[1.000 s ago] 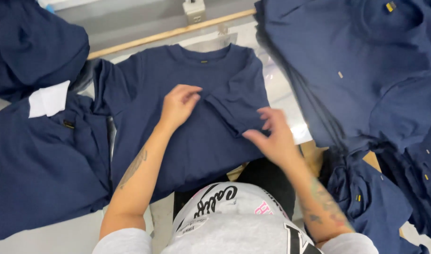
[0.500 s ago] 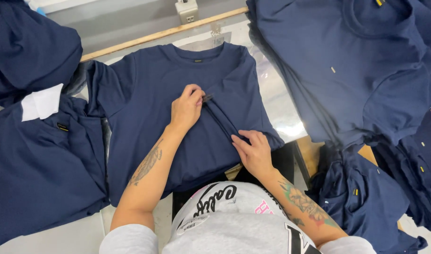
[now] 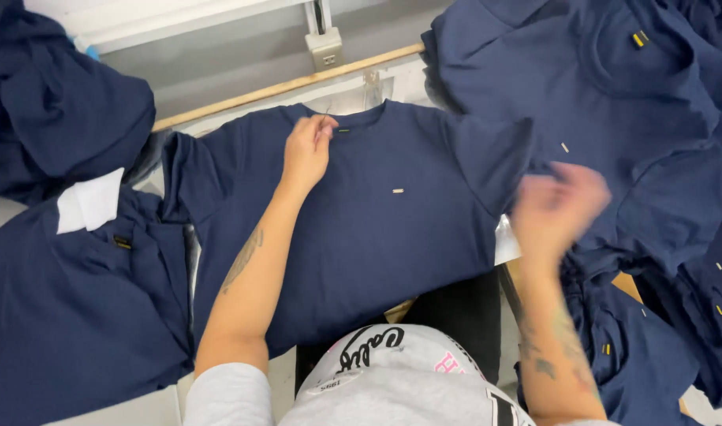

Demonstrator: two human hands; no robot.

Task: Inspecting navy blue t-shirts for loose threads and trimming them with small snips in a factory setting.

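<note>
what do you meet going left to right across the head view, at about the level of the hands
white paper sheet → left hand at the collar → small tag on the flat navy shirt → blurred right hand → pile of navy shirts

Garment workshop: navy tees (image 3: 361, 229) laid flat, more stacked (image 3: 613, 102) round the worktable (image 3: 242, 47).

Navy shirt piles (image 3: 613, 102) flank a wooden strip (image 3: 290, 85) and white paper (image 3: 89, 201).
</note>
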